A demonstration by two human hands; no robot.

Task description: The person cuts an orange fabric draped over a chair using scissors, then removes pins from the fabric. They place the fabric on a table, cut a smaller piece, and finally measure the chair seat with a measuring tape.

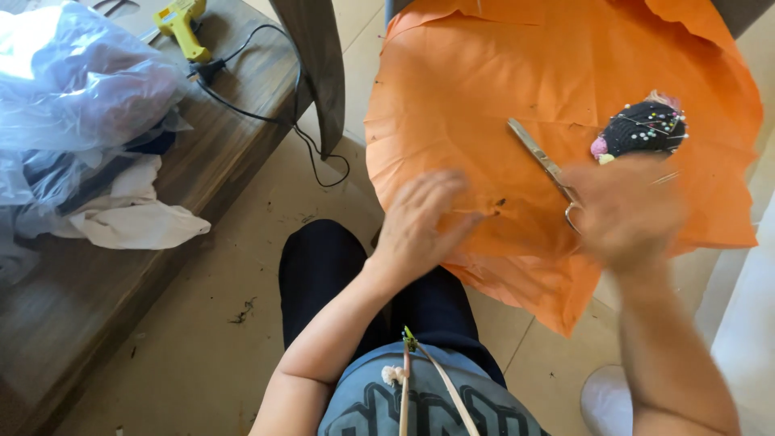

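A large sheet of orange paper [517, 73] covers a round surface in front of me. My left hand [420, 222] rests flat on its near edge, fingers spread. My right hand [626, 210] is blurred with motion, over the handles of a pair of metal scissors [537, 157] that lie on the paper; whether it grips them I cannot tell. A black pincushion [646, 127] stuck with coloured pins sits just beyond my right hand.
A wooden bench [97, 291] at the left holds a clear plastic bag [73, 81], white cloth [133, 214] and a yellow glue gun [184, 28] with a black cord [311, 149]. Thin sticks [424, 379] lie against my chest. Below is a tiled floor [210, 339].
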